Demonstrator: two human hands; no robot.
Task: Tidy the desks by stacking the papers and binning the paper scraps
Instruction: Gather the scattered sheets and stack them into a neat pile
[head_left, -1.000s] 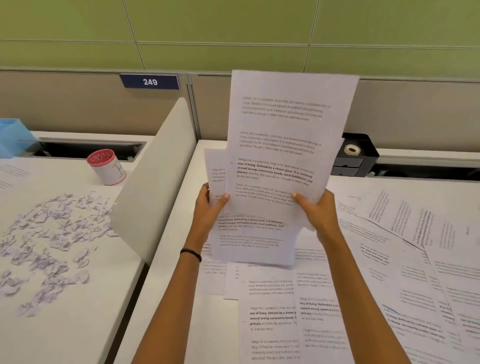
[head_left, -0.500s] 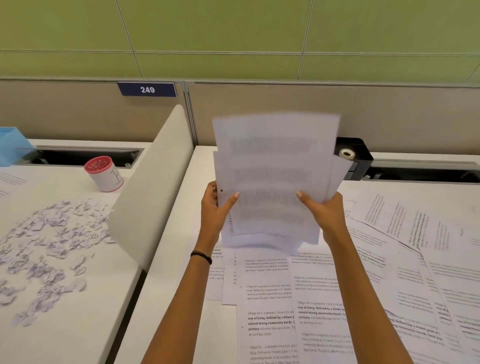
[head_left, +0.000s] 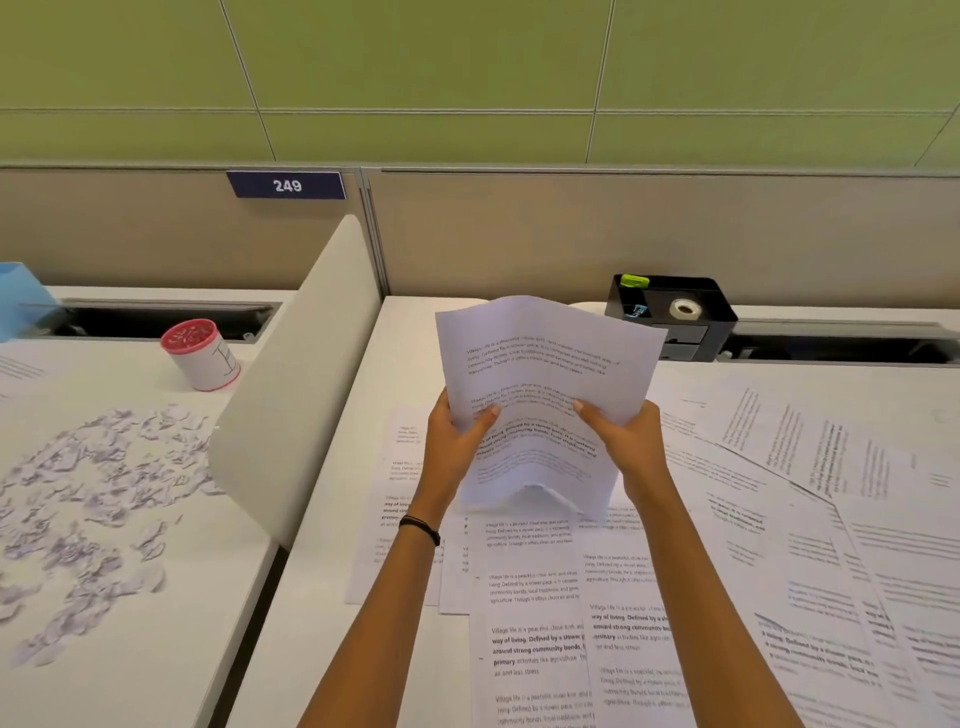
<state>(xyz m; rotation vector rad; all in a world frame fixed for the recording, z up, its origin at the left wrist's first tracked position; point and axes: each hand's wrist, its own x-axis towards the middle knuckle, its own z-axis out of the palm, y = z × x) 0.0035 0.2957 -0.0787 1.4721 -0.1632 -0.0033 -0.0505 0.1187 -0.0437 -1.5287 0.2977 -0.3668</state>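
Left hand (head_left: 457, 441) & right hand (head_left: 628, 441) grip the paper stack (head_left: 545, 374) at its sides, thumbs pinching the front, other fingers hidden behind. The stack is upright, lower edge bent, just over loose sheets (head_left: 779, 493) on the right desk (head_left: 405, 332). Paper scraps (head_left: 93, 493) lie on the left desk (head_left: 130, 675).

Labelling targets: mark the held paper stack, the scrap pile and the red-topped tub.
held paper stack (head_left: 545, 374), head view, upper half of the front sheet.
scrap pile (head_left: 88, 493), head view, middle of the pile.
red-topped tub (head_left: 208, 366), head view, white side wall.
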